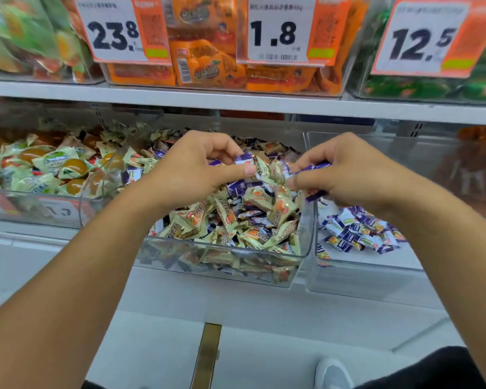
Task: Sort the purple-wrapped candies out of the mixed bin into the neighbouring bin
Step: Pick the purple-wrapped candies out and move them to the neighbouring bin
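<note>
A clear mixed bin (pixel 225 273) in the middle holds a heap of cream-and-orange candies with purple-wrapped ones scattered among them. My left hand (pixel 191 172) hovers over the heap and pinches a purple-wrapped candy (pixel 244 158) between thumb and fingers. My right hand (pixel 345 172) is at the mixed bin's right wall, its fingers curled round several purple-wrapped candies (pixel 314 167). The neighbouring bin (pixel 376 279) on the right holds a small pile of purple-wrapped candies (pixel 354 234) near its left side.
A bin of green-and-orange jelly sweets (pixel 40 169) stands to the left. An upper shelf (pixel 236 99) carries orange snack packs and price tags reading 23.8, 1.8 and 12.5. A white floor and a shoe (pixel 333 373) show below.
</note>
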Motion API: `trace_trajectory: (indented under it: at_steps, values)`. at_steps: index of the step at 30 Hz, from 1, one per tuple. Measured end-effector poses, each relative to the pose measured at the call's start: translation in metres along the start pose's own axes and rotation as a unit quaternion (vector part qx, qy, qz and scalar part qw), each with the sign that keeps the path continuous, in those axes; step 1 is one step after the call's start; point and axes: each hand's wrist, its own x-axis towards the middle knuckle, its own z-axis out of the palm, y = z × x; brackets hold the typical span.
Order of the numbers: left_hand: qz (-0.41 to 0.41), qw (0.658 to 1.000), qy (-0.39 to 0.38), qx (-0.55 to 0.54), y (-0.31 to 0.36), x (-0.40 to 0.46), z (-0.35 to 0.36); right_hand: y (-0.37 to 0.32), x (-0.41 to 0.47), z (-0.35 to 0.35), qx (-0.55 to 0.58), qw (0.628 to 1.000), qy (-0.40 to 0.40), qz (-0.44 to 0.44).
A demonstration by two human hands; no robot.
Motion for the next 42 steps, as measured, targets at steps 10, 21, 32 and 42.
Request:
trace_trajectory:
  at_steps: [10, 21, 32, 42]
  values:
    - [0.072, 0.995, -0.069, 0.029, 0.065, 0.029, 0.096, 0.073, -0.011, -0.067, 0.135, 0.949, -0.002, 0.286]
    - [0.162, 0.958, -0.087, 0.22, 0.069, 0.052, 0.101, 0.074, -0.007, -0.065, -0.085, 0.966, 0.077, 0.233]
    - [0.124, 0.915, -0.135, 0.359, -0.032, 0.0, 0.033, -0.008, -0.011, 0.02, -0.467, 0.869, -0.087, -0.14]
    - [0.116, 0.912, -0.059, 0.389, -0.044, 0.01, -0.006, -0.007, 0.021, 0.057, -0.475, 0.868, -0.047, -0.133]
